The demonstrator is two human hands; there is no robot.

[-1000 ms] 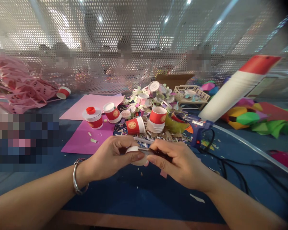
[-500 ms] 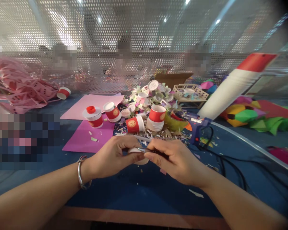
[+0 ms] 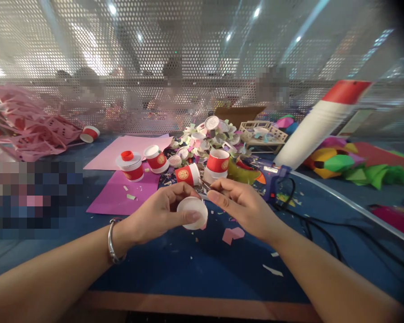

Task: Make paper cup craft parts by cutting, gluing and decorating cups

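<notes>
Between the thumb and fingers of my left hand [image 3: 170, 211] is a shallow round white piece, like the cut-off bottom of a paper cup [image 3: 188, 207], its open side facing me. A bit of pink shows at its lower right edge. My right hand [image 3: 237, 204] is closed around slim dark scissors [image 3: 206, 184], whose tips point up and left, apart from the cup piece; their handles are mostly hidden. Just beyond my hands a red and white paper cup [image 3: 186, 174] lies on its side, and stacked cups [image 3: 218, 162] stand beside it. Pink paper scraps [image 3: 233, 234] lie below my right hand.
A blue glue gun [image 3: 272, 177] with black cables [image 3: 309, 224] lies at right, near a long white tube [image 3: 316, 125]. Behind my hands rises a heap of cut cup pieces [image 3: 202, 139]. Purple paper [image 3: 121, 197] and pink paper [image 3: 121, 150] lie at left, with more cups.
The scissors have come away from the cup piece, up and left. My left hand has tilted the piece to face me. Pink scraps now show on the table.
</notes>
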